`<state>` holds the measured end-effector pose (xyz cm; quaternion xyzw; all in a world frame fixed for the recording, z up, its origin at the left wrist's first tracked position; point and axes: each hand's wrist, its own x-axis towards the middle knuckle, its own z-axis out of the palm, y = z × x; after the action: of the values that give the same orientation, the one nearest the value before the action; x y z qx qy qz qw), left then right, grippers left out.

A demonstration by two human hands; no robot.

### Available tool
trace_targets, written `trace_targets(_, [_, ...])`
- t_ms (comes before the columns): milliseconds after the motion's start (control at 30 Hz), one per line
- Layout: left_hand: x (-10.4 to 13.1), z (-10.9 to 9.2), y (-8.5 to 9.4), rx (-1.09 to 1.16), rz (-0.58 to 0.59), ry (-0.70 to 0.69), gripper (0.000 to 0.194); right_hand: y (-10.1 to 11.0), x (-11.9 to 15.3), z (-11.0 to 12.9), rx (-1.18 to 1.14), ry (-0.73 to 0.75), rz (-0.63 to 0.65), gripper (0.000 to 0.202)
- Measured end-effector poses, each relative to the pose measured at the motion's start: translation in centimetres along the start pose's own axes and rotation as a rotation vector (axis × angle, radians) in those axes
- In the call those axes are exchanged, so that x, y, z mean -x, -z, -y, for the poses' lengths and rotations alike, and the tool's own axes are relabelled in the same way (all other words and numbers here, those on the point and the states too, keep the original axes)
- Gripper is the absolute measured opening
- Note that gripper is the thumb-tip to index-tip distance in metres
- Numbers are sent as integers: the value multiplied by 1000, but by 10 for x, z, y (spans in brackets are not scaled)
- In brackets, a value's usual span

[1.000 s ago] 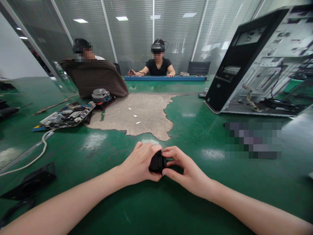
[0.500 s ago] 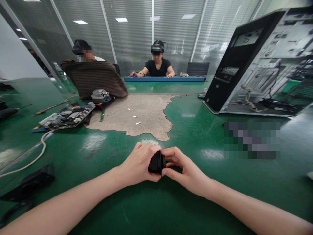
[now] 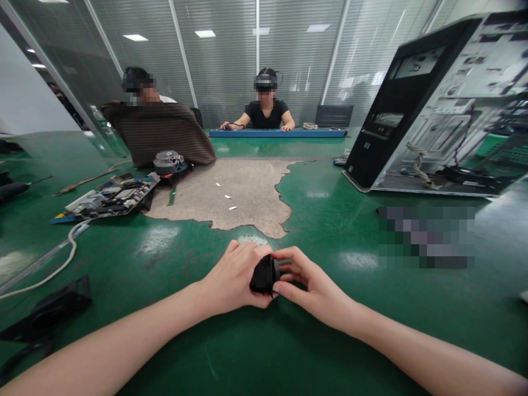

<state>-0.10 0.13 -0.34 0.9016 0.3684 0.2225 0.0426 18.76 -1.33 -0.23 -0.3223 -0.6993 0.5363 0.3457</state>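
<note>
A small black part (image 3: 262, 275) is held between both hands just above the green table (image 3: 231, 352), near the middle of the view. My left hand (image 3: 234, 275) wraps round its left side, with the thumb below and the fingers over the top. On the right side, the fingertips of my right hand (image 3: 303, 278) grip the part's rim, thumb at the bottom and fingers at the top. The far side of the part is hidden by my fingers.
An open computer case (image 3: 406, 104) stands at the right. At the left lie a circuit board (image 3: 113, 195), a white cable (image 3: 73, 242) and a black bracket (image 3: 51, 311). A brown cloth-covered object (image 3: 160, 129) is behind. Two people sit across the table.
</note>
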Motion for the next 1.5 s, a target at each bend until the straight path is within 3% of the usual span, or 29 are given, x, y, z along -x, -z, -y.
trace_targets(167, [0,0,1,-7,-12,-24,57,0,1,-1,-50,81,17,30])
trace_targets(333, [0,-1,0,4,-22,-17,55,0,0,-1,-44,56,-28,18])
trace_targets(533, [-1,0,0,9,-11,-3,56,-1,-1,0,-64,-17,-21,31])
trace_targets(733, [-1,0,1,-15,7,-8,57,0,1,-2,-77,49,19,33])
trace_targets(967, [-1,-1,0,-8,-19,-15,55,0,-1,-1,-132,22,-24,18])
trace_targets(1200, [-1,0,0,9,-6,-2,57,-1,-1,1,-67,-5,-25,27])
trace_targets(1367, [0,0,0,5,-2,0,57,0,1,-1,-39,89,-7,29])
trace_targets(1500, [-1,-1,0,1,-7,-20,55,0,2,-1,-32,92,-19,22])
